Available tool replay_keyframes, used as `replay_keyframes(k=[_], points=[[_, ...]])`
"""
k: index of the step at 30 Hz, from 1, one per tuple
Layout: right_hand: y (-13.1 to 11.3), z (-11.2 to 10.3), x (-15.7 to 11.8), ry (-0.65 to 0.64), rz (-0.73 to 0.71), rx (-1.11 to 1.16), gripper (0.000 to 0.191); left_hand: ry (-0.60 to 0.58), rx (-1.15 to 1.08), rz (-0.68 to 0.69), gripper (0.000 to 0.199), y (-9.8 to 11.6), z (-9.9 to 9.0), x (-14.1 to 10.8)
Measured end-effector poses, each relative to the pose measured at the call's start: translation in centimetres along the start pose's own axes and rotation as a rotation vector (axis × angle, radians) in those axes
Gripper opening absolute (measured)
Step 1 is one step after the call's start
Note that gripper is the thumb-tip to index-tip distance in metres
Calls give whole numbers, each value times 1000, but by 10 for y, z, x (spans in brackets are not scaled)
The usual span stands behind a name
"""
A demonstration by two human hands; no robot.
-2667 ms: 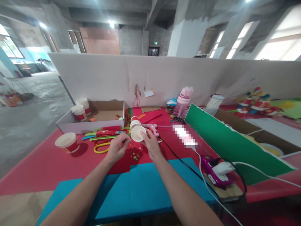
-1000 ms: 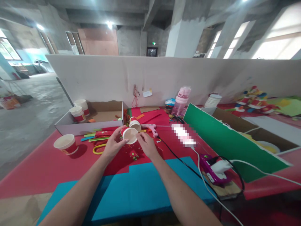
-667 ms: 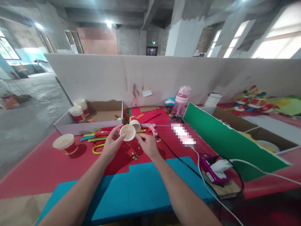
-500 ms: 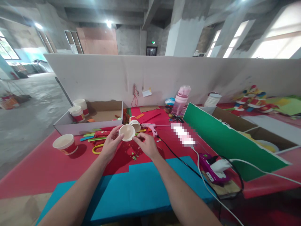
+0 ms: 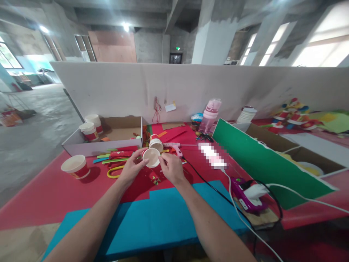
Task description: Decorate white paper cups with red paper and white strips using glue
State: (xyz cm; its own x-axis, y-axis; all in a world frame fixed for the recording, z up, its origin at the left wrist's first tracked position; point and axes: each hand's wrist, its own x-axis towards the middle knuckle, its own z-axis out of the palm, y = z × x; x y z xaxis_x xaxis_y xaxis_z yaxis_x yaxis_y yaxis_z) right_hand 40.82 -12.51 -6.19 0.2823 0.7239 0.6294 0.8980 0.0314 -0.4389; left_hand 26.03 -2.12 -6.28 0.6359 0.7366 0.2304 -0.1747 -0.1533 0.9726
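Note:
A paper cup point(image 5: 152, 158) is held above the table with its open mouth turned toward me. My left hand point(image 5: 134, 166) grips its left side, thumb near the rim. On the right side, my right hand point(image 5: 171, 168) pinches the cup's edge with curled fingers. Just behind it lie stacked paper cups point(image 5: 156, 144), tipped on their side. A pink glue gun point(image 5: 174, 148) rests to the right of them. Yellow-handled scissors point(image 5: 113, 172) and colored paper strips point(image 5: 120, 155) lie left of and behind my left hand.
Another paper cup point(image 5: 75, 167) stands at the left. An open cardboard box point(image 5: 89, 148) holds more cups. At right are a green-sided box point(image 5: 261, 163), a purple power strip point(image 5: 249, 198) with cables, and a pink bottle point(image 5: 210, 115). Blue sheeting point(image 5: 163, 218) covers the near edge.
The cup has moved slightly to the right, its mouth turned a little. Both hands shifted with it, and my right-hand fingers are curled more tightly.

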Motion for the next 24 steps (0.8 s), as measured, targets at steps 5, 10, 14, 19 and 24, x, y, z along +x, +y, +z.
replay_keyframes(k=[5, 10, 14, 19, 24], points=[[-5, -2, -1, 37, -91, -99, 29, 89, -98, -55, 49, -5, 4, 2], [-11, -4, -3, 114, -34, 141, 31, 104, -415, -230, 43, -3, -3, 6], [-3, -1, -1, 52, 83, 367, 30, 18, -576, -299, 36, 2, -9, 7], [2, -3, 4, 63, 44, 514, 21, -81, -555, -392, 40, 4, -11, 5], [-10, -11, 4, -83, -191, 617, 41, -121, -431, -501, 46, 0, -11, 2]])
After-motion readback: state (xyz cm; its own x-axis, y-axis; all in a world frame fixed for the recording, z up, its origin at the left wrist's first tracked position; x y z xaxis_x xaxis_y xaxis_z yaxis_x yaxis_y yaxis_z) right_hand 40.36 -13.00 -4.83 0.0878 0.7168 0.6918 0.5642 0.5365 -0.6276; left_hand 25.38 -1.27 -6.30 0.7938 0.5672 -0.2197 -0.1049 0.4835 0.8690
